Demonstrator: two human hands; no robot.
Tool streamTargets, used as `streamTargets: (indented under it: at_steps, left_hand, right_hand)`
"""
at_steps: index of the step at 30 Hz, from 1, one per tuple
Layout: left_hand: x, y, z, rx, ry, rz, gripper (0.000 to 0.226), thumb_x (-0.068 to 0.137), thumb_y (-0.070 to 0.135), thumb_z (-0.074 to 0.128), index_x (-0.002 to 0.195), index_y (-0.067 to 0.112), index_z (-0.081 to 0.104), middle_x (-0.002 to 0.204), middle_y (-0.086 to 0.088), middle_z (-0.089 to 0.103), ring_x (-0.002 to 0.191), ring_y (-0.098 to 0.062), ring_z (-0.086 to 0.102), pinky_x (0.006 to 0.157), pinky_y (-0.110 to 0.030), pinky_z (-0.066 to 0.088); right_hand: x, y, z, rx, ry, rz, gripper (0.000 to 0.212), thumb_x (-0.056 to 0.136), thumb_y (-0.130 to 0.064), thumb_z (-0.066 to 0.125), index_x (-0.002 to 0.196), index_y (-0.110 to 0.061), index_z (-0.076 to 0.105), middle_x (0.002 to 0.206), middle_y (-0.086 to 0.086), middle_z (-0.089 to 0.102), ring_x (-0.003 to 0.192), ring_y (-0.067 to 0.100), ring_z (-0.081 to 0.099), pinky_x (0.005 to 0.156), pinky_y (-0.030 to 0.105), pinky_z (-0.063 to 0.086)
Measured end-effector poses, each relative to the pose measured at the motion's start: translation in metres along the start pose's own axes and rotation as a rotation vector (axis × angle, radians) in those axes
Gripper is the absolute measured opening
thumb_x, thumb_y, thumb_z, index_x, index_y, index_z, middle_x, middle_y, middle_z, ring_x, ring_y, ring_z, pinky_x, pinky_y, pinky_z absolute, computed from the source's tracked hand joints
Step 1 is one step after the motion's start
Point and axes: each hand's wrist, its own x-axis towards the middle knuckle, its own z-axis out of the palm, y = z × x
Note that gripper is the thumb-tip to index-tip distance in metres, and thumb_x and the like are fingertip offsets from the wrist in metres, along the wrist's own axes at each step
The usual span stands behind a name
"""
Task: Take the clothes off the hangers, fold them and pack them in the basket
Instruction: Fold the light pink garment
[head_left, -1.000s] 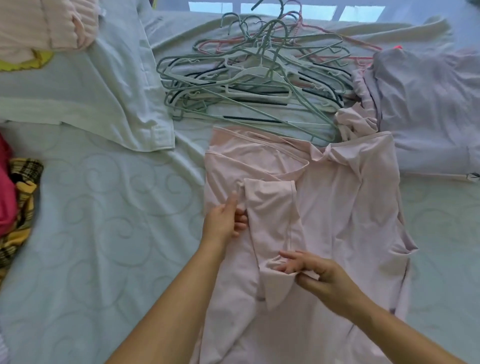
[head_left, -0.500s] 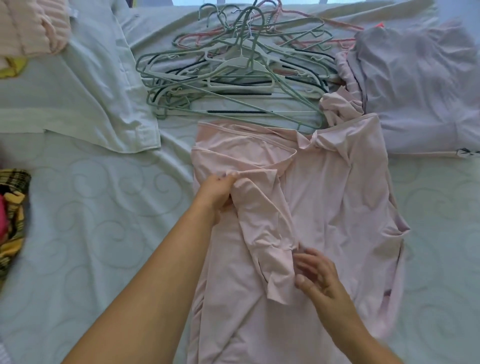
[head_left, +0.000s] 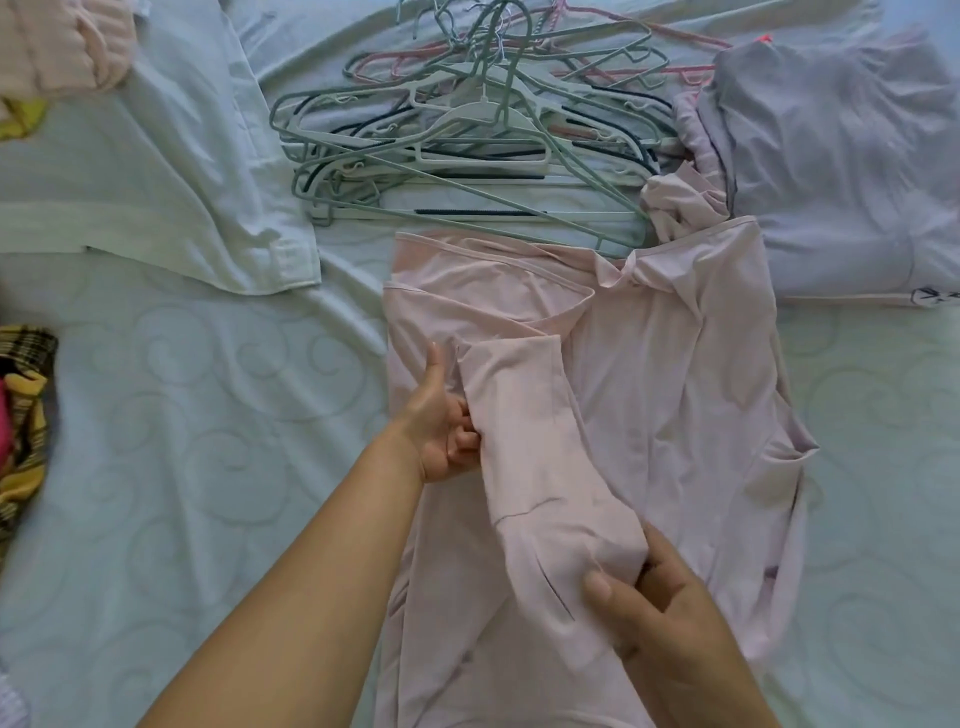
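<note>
Bed (head_left: 208, 415): pink top (head_left: 649, 389) lies flat mid-frame, below the empty hangers (head_left: 467, 130). Thin, soft, floppy fabric, probably slippery; best held at seams or sleeve edge. Left hand (head_left: 441, 421) curls on the folded sleeve's (head_left: 524, 441) edge. Right hand (head_left: 660, 613) pinches its lower end. Basket not visible.

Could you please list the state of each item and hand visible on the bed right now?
Pink garment: off hanger, spread flat, sleeve folded inward.
Left hand: grips the sleeve's upper edge.
Right hand: pinches the sleeve's lower end.
Hangers: empty, piled.
White shirt: unfolded, rumpled.
Lavender garment: lying flat.
</note>
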Motion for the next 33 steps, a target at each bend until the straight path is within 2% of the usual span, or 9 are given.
streamTargets:
  at_steps: [2,4,7,11,15,17,20,26,33]
  left_hand:
    - [0.003,0.000,0.004,-0.031,-0.051,0.052,0.080,0.074,0.084,0.014,0.079,0.018,0.058,0.048,0.002,0.051,0.032,-0.008,0.042,0.032,-0.012,0.031]
    - [0.006,0.008,0.008,-0.099,-0.063,0.158,0.081,0.082,0.077,0.020,0.105,0.014,0.066,0.089,-0.008,0.070,0.074,-0.017,0.068,0.060,-0.024,0.054]
    - [0.004,0.019,0.012,-0.165,-0.070,0.328,0.068,0.091,0.063,0.029,0.110,0.006,0.062,0.108,-0.011,0.066,0.105,-0.023,0.061,0.093,-0.033,0.047]
    - [0.007,0.022,-0.001,-0.149,-0.078,0.349,0.056,0.093,0.056,0.031,0.110,0.009,0.057,0.107,-0.010,0.065,0.098,-0.023,0.061,0.094,-0.037,0.044]
    - [0.012,0.026,-0.010,-0.066,-0.055,0.342,0.048,0.097,0.049,0.029,0.110,0.011,0.056,0.098,-0.007,0.068,0.087,-0.018,0.066,0.076,-0.032,0.054]
    - [0.012,0.030,-0.010,-0.087,-0.029,0.380,0.038,0.098,0.042,0.034,0.102,0.013,0.057,0.085,-0.002,0.072,0.076,-0.013,0.069,0.066,-0.025,0.056]
    - [0.012,0.034,-0.010,-0.153,0.082,0.506,0.019,0.098,0.029,0.044,0.091,0.014,0.055,0.078,-0.001,0.070,0.066,-0.011,0.066,0.061,-0.023,0.054]
    - [0.025,0.049,-0.029,1.062,0.641,1.072,0.030,0.092,0.003,0.048,0.121,0.005,0.056,0.123,-0.017,0.052,0.107,-0.026,0.053,0.085,-0.018,0.035]
    - [0.018,0.123,-0.031,1.678,0.436,0.693,0.021,0.083,0.022,0.069,0.101,0.011,0.067,0.089,-0.005,0.057,0.084,-0.020,0.050,0.071,-0.028,0.039]
  right_hand:
    - [-0.007,0.006,-0.007,-0.009,0.033,0.046,0.085,0.018,-0.033,0.097,0.098,-0.018,0.074,0.098,0.012,0.072,0.088,0.019,0.070,0.066,0.024,0.055]
    - [-0.010,0.021,-0.021,-0.102,0.110,0.140,0.099,0.013,-0.039,0.096,0.103,-0.009,0.070,0.097,0.013,0.073,0.087,0.019,0.070,0.069,0.027,0.057]
    - [-0.011,0.042,-0.034,-0.171,0.202,0.207,0.081,0.023,-0.042,0.095,0.093,-0.010,0.072,0.086,0.010,0.074,0.073,0.018,0.069,0.060,0.032,0.057]
    - [-0.008,0.063,-0.032,-0.389,0.259,0.327,0.019,0.079,-0.005,0.072,0.090,0.001,0.057,0.068,0.012,0.071,0.056,0.018,0.064,0.048,0.024,0.049]
    - [0.009,0.052,-0.042,-1.128,0.266,0.378,0.023,0.091,-0.039,0.053,0.075,-0.023,0.048,0.063,-0.004,0.068,0.060,0.009,0.064,0.060,0.026,0.046]
    - [0.033,0.025,-0.037,-1.400,0.272,0.165,0.027,0.091,-0.045,0.049,0.072,-0.026,0.046,0.065,-0.010,0.060,0.072,0.013,0.060,0.064,0.029,0.041]
    - [0.096,-0.014,-0.018,-1.218,0.295,-0.249,0.012,0.094,-0.021,0.050,0.088,-0.018,0.059,0.079,-0.004,0.057,0.080,0.020,0.055,0.062,0.023,0.035]
    - [0.215,-0.064,-0.015,-1.520,0.188,-0.391,0.041,0.090,-0.010,0.049,0.130,-0.022,0.052,0.112,0.014,0.055,0.103,0.031,0.055,0.087,0.034,0.043]
    - [0.244,-0.118,-0.010,-1.304,0.159,-0.341,0.016,0.079,-0.015,0.072,0.072,-0.020,0.059,0.060,-0.008,0.044,0.045,-0.006,0.043,0.047,0.008,0.030]
